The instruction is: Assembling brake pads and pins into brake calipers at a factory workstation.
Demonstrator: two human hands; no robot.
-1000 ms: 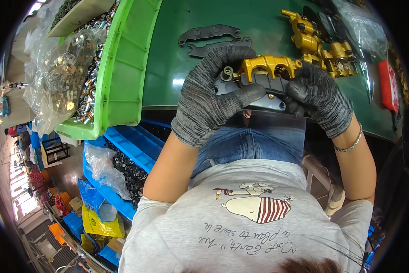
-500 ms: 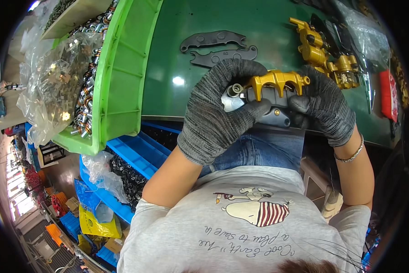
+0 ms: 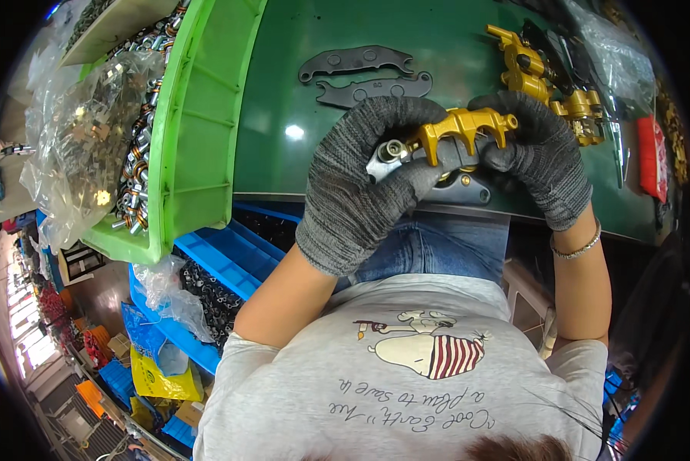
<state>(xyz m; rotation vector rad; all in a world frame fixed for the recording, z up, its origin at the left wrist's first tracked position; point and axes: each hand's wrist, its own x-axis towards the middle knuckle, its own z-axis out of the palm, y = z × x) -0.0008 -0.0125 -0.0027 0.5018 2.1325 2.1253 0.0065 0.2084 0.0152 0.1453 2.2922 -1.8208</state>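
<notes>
Green worktop [image 3: 314, 92] is spread with two dark flat plates [image 3: 356, 61]; just above its near edge, a gold caliper [image 3: 464, 127] is gripped by the gloved left hand [image 3: 360, 184] and gloved right hand [image 3: 537, 157], both closed around it.

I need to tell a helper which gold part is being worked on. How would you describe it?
Look at the green table, near its front edge. Both grey-gloved hands, left hand and right hand, grip one gold metal part. Unlike the other gold parts lying further back, it is held up.
</notes>
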